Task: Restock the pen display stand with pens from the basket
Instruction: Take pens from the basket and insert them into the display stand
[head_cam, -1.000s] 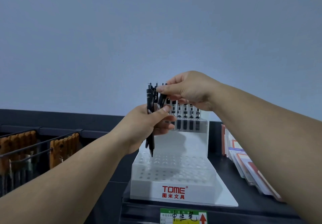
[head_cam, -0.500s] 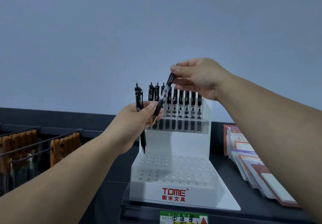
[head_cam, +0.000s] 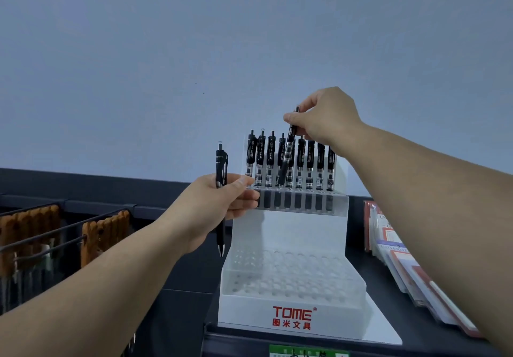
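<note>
The step in hand looks like seating one pen in the top tier of the white, translucent plastic stepped display stand with red "TOME" lettering (head_cam: 288, 234). The stand rests on a dark, matte shelf (head_cam: 180, 315). No basket is in view.

Above the stand's top ledge, the right hand (head_cam: 324, 119) pinches the upper end of a slim black click pen (head_cam: 288, 154) between thumb and fingertips. The pen tilts, and its lower end hangs just over the ledge, in front of the row of upright black pens with clear lower barrels (head_cam: 310, 162) already standing at the back of the stand. Just left of the ledge, the left hand (head_cam: 219, 204) grips a second black pen with a silver tip (head_cam: 221, 168) upright round its middle, in reserve.

The next move, I judge, calls for straightening the tilted pen over a free hole and lowering it without knocking its neighbours. Whether a hole lies directly beneath the tip cannot be told.

The stand is smooth, glossy and hard-edged, and its lower steps (head_cam: 277, 273) are drilled with many small, round, unfilled holes, so most of the restocking remains. The pens are thin, rigid cylinders with clips and narrow push-buttons, likely slippery and easily tipped.
</note>
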